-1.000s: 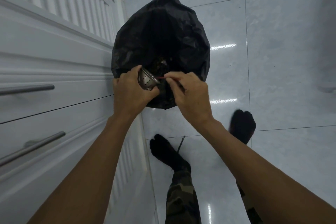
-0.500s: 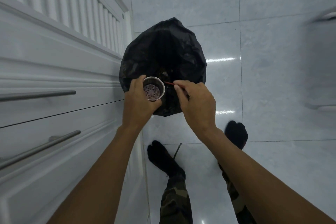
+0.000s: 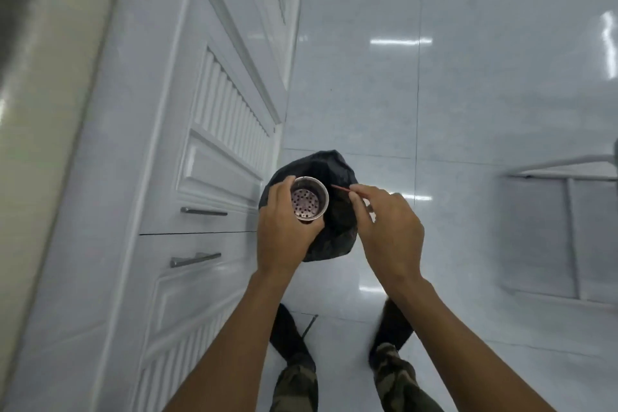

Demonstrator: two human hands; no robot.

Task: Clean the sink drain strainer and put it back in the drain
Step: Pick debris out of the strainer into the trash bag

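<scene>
My left hand (image 3: 284, 231) grips a round metal sink drain strainer (image 3: 309, 199), held upright with its open top facing me and its perforated bottom showing. My right hand (image 3: 388, 227) pinches a thin red stick (image 3: 340, 189) whose tip points toward the strainer's rim without touching it. Both hands hover above a black rubbish bag (image 3: 334, 237) standing on the floor. The stainless sink (image 3: 20, 20) shows as a blurred corner at the top left, set in a pale countertop (image 3: 43, 130); its drain is out of sight.
White cabinet fronts (image 3: 207, 130) with metal bar handles (image 3: 204, 211) run along the left. Glossy white floor tiles (image 3: 451, 94) spread to the right. A white metal frame (image 3: 568, 177) stands at the right edge. My socked feet (image 3: 291, 334) stand below the bag.
The strainer has turned from tilted sideways to open-top-up. I have risen, so the bag looks smaller and farther below, and the countertop and sink corner have come into view.
</scene>
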